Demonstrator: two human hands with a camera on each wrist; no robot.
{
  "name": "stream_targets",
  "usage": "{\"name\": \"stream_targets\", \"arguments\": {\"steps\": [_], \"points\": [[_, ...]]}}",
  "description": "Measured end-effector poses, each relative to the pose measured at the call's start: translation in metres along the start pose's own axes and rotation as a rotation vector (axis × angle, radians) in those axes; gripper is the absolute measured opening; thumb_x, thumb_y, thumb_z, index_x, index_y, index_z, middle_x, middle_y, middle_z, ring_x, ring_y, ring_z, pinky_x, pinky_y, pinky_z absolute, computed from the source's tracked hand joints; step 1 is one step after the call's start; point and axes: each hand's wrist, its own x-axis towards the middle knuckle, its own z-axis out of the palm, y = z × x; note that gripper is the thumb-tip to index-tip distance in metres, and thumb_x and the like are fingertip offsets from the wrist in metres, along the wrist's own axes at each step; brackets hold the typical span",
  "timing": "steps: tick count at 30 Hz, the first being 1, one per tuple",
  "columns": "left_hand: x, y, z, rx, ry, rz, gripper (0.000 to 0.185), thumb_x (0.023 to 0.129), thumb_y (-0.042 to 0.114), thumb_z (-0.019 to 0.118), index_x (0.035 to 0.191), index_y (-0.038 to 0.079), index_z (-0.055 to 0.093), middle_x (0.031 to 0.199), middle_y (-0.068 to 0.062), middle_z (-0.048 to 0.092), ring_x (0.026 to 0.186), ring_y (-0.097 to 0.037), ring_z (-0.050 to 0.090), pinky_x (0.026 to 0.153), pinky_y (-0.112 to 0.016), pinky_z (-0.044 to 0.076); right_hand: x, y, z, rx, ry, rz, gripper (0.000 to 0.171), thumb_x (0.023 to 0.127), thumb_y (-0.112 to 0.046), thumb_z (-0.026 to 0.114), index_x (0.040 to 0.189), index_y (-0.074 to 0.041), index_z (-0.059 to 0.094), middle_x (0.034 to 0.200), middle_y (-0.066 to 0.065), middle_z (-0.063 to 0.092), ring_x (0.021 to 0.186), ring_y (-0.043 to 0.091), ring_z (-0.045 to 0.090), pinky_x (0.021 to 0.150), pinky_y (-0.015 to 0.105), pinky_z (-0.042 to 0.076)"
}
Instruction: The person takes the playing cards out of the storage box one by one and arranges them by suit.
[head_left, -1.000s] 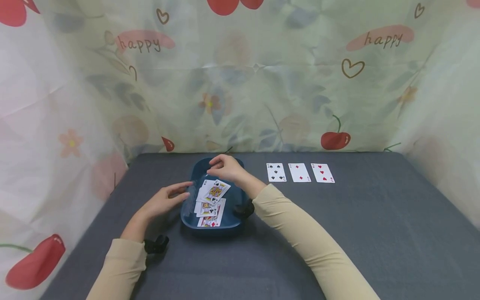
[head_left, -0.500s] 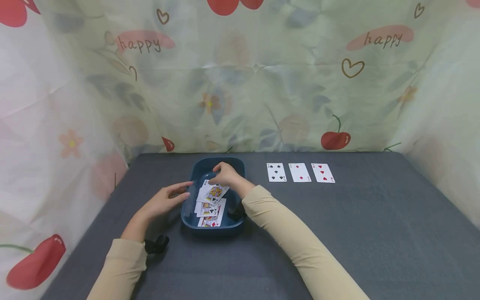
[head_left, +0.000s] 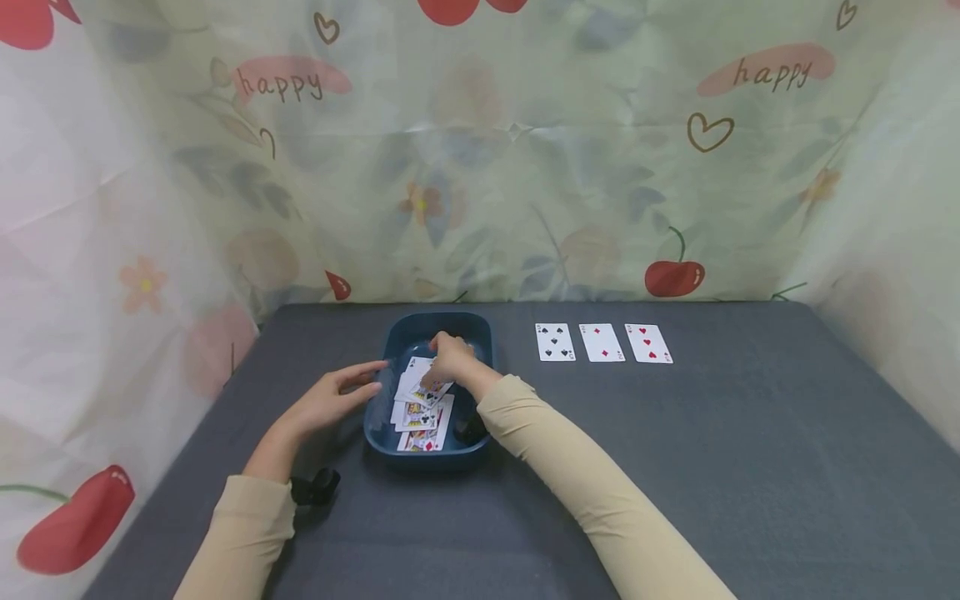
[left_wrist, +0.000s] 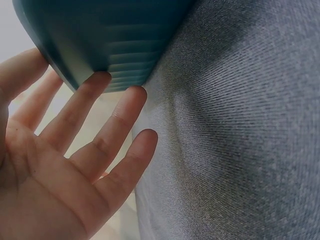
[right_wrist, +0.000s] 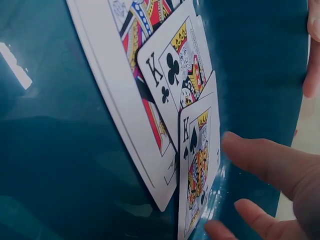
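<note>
A dark blue tray [head_left: 429, 457] stands on the grey cloth and holds several overlapping playing cards. Among them, the king of clubs [right_wrist: 172, 70] and the king of spades [right_wrist: 197, 165] show plainly in the right wrist view. My right hand [head_left: 452, 360] reaches into the tray above the upper cards. Its thumb [right_wrist: 250, 152] is close by the king of spades' edge, the other fingers apart from it; whether the thumb touches is unclear. My left hand [head_left: 327, 406] lies along the tray's left side, fingers spread, with some fingertips [left_wrist: 100, 79] against the outer wall.
To the right of the tray, a five of spades [head_left: 555, 342], a two of diamonds [head_left: 602, 342] and a three of hearts [head_left: 648, 343] lie face up in a row. A patterned curtain [head_left: 510, 167] hangs behind the table [head_left: 712, 467].
My right hand has moved down from the tray's far end onto the upper cards, covering part of the king of spades. The left hand keeps its place at the tray's side.
</note>
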Motion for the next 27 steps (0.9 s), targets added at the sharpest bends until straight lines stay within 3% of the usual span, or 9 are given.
{"name": "stream_targets", "arguments": {"steps": [5,12,19,22,27], "points": [[-0.001,0.001,0.0,0.001,0.0,-0.002,0.051,0.095,0.036,0.051,0.141,0.019,0.041,0.146,-0.02,0.038,0.135,-0.041,0.035,0.105,-0.059,0.034,-0.002,0.001,0.001,-0.115,-0.027,0.009,0.071,0.068,-0.022,0.082,0.129,-0.008,0.048,0.128,0.015,0.052,0.124,0.033,0.042,0.106,0.041,0.034],[0.0,0.002,-0.001,-0.003,-0.008,-0.007,0.052,0.095,0.037,0.051,0.142,0.019,0.04,0.147,-0.019,0.037,0.135,-0.042,0.034,0.104,-0.06,0.033,-0.002,0.001,0.001,-0.132,-0.038,-0.018,0.074,0.066,-0.019,0.083,0.129,-0.008,0.046,0.129,0.015,0.049,0.126,0.032,0.039,0.11,0.043,0.029],[0.0,0.002,0.0,0.008,-0.005,0.002,0.051,0.095,0.037,0.051,0.142,0.018,0.04,0.147,-0.019,0.037,0.135,-0.041,0.035,0.104,-0.06,0.034,0.001,0.0,0.001,-0.03,0.004,-0.024,0.073,0.065,-0.009,0.082,0.129,-0.009,0.047,0.13,0.017,0.043,0.115,0.03,0.047,0.101,0.04,0.041],[-0.001,0.002,0.0,0.013,-0.004,0.008,0.051,0.095,0.035,0.051,0.142,0.017,0.04,0.147,-0.02,0.037,0.134,-0.041,0.035,0.104,-0.059,0.035,0.002,-0.001,-0.002,0.011,0.007,-0.066,0.064,0.069,-0.005,0.079,0.126,-0.007,0.05,0.129,0.018,0.049,0.115,0.028,0.05,0.098,0.038,0.044],[-0.001,0.002,0.0,0.018,-0.009,0.012,0.051,0.096,0.035,0.05,0.142,0.016,0.04,0.147,-0.02,0.037,0.134,-0.042,0.036,0.103,-0.059,0.036,0.002,-0.004,-0.015,0.163,-0.013,-0.124,0.045,0.077,-0.001,0.07,0.119,-0.006,0.054,0.118,0.018,0.059,0.104,0.028,0.06,0.078,0.034,0.052]]}}
